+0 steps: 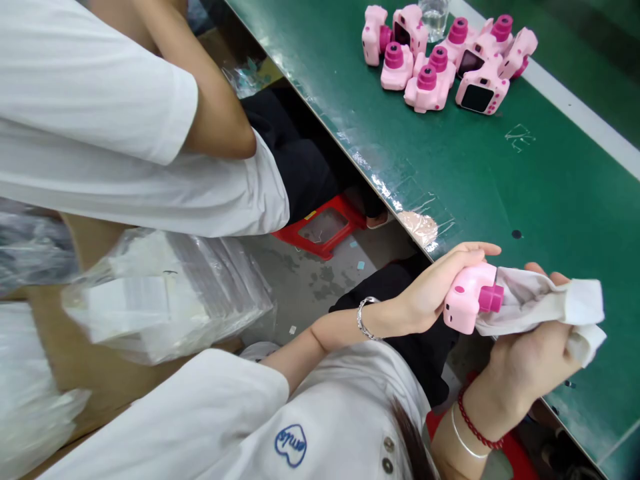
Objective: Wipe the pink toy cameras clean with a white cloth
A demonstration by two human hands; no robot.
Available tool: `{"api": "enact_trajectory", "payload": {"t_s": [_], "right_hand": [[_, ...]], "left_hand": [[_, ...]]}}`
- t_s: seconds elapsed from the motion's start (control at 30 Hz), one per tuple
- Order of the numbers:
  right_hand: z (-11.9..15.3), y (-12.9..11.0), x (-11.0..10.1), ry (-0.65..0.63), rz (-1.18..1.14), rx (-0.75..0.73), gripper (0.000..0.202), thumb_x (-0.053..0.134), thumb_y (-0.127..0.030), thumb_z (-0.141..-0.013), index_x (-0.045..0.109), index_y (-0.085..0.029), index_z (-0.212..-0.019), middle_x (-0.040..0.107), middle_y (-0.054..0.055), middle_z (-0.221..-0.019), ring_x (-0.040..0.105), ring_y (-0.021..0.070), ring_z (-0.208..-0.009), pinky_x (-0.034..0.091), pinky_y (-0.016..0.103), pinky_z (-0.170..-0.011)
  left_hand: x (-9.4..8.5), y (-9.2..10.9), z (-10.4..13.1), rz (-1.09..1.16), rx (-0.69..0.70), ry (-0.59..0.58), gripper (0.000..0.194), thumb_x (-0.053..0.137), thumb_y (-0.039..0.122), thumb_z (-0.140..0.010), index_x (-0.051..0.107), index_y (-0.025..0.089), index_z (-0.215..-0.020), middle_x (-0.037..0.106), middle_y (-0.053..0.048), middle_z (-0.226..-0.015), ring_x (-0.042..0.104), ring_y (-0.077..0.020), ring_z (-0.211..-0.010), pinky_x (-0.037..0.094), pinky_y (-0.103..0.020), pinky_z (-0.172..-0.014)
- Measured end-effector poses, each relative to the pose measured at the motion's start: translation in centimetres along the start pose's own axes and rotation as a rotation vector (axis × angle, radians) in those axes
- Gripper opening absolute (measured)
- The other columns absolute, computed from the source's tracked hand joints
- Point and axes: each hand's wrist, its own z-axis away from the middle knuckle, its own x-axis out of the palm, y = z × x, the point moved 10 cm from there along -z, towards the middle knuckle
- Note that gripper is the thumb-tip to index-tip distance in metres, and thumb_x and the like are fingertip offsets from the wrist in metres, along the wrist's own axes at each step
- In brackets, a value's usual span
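Note:
My left hand (430, 293), with a silver bracelet at the wrist, grips a pink toy camera (461, 312) over the table's near edge. The camera's dark pink lens barrel points toward my right hand. A white cloth (533, 303) is draped over my right hand (533, 360), whose fingers are partly hidden beneath it. The cloth lies right against the lens side of the camera. On the right wrist are a red braided cord and a silver bangle.
Several pink toy cameras (430, 87) stand grouped on the green table (565, 200), beside a clear cup (434, 17). A co-worker's arm (215, 100) is at the left. Below are a red stool (325, 230) and plastic-wrapped white stacks (175, 293).

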Motion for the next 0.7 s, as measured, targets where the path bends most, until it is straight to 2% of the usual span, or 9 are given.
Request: {"api": "enact_trajectory", "payload": {"t_s": [0.1, 0.2, 0.27, 0.3, 0.37, 0.47, 0.53, 0.6, 0.7], "right_hand": [[1.4, -2.0, 0.4, 0.007, -0.005, -0.14, 0.013, 0.066, -0.021, -0.091, 0.077, -0.025, -0.096, 0.076, -0.001, -0.093, 0.074, 0.0213, -0.089, 0.062, 0.038, -0.082], [4.0, -4.7, 1.8, -0.096, 0.186, -0.385, 0.021, 0.064, -0.015, -0.092, 0.077, -0.025, -0.105, 0.077, 0.001, -0.102, 0.075, 0.0236, -0.094, 0.062, 0.039, -0.085], [5.4, -5.6, 2.5, -0.193, 0.29, -0.524, 0.023, 0.061, -0.014, -0.092, 0.077, -0.022, -0.106, 0.078, 0.003, -0.101, 0.076, 0.0258, -0.093, 0.064, 0.039, -0.079], [5.7, -5.6, 2.4, -0.224, 0.298, -0.539, 0.021, 0.061, -0.015, -0.093, 0.077, -0.021, -0.104, 0.078, 0.004, -0.099, 0.076, 0.0261, -0.089, 0.064, 0.038, -0.075], [4.8, -4.3, 1.4, -0.238, 0.222, -0.429, 0.015, 0.063, -0.018, -0.091, 0.077, -0.019, -0.095, 0.077, 0.003, -0.089, 0.076, 0.0251, -0.078, 0.063, 0.036, -0.064], [2.4, -1.9, -1.8, -0.038, -0.021, -0.205, 0.013, 0.065, -0.017, -0.09, 0.077, -0.022, -0.088, 0.073, -0.001, -0.078, 0.073, 0.0204, -0.067, 0.062, 0.034, -0.06], [1.8, -1.8, -3.0, 0.104, -0.112, -0.2, 0.018, 0.064, -0.011, -0.09, 0.077, -0.024, -0.087, 0.071, -0.003, -0.079, 0.072, 0.0172, -0.067, 0.063, 0.032, -0.064], [2.1, -2.8, -2.8, 0.161, -0.087, -0.268, 0.022, 0.063, -0.01, -0.091, 0.077, -0.026, -0.088, 0.071, -0.004, -0.083, 0.072, 0.016, -0.07, 0.064, 0.033, -0.072], [3.8, -4.9, -0.2, 0.044, 0.085, -0.379, 0.02, 0.064, -0.014, -0.093, 0.077, -0.027, -0.101, 0.075, -0.003, -0.092, 0.075, 0.0194, -0.079, 0.063, 0.037, -0.077]], "left_hand": [[-0.3, 0.2, 0.1, 0.037, 0.039, 0.022, 0.019, 0.059, 0.03, -0.087, 0.069, 0.019, -0.098, 0.06, 0.0, -0.081, 0.054, -0.0108, -0.064, 0.044, -0.022, -0.058], [-0.9, 1.0, 0.0, 0.084, 0.137, 0.079, 0.015, 0.06, 0.028, -0.083, 0.069, 0.019, -0.092, 0.064, -0.001, -0.089, 0.058, -0.0118, -0.077, 0.049, -0.021, -0.07], [-1.2, 1.6, -0.1, 0.107, 0.185, 0.089, 0.014, 0.06, 0.027, -0.082, 0.068, 0.019, -0.09, 0.064, -0.001, -0.09, 0.059, -0.0112, -0.08, 0.05, -0.02, -0.072], [-1.1, 1.7, -0.2, 0.113, 0.184, 0.067, 0.015, 0.059, 0.029, -0.082, 0.067, 0.019, -0.09, 0.062, -0.001, -0.088, 0.059, -0.0109, -0.076, 0.05, -0.02, -0.068], [-0.7, 1.8, -0.5, 0.135, 0.147, -0.022, 0.019, 0.059, 0.033, -0.08, 0.065, 0.019, -0.091, 0.058, 0.0, -0.083, 0.056, -0.0109, -0.066, 0.047, -0.021, -0.053], [0.3, 2.0, -0.6, 0.194, 0.087, -0.176, 0.022, 0.06, 0.035, -0.076, 0.064, 0.018, -0.089, 0.053, 0.0, -0.081, 0.055, -0.0129, -0.064, 0.04, -0.021, -0.039], [0.7, 2.2, -0.6, 0.218, 0.076, -0.229, 0.021, 0.06, 0.034, -0.075, 0.064, 0.017, -0.087, 0.053, -0.001, -0.083, 0.056, -0.0135, -0.068, 0.039, -0.02, -0.039], [1.0, 2.0, -0.5, 0.203, 0.062, -0.252, 0.022, 0.058, 0.034, -0.077, 0.064, 0.016, -0.087, 0.055, -0.002, -0.082, 0.054, -0.0134, -0.068, 0.038, -0.019, -0.04], [0.8, 1.5, -0.6, 0.177, 0.067, -0.208, 0.02, 0.057, 0.033, -0.079, 0.065, 0.016, -0.087, 0.057, -0.003, -0.08, 0.054, -0.0128, -0.068, 0.043, -0.02, -0.05]]}}
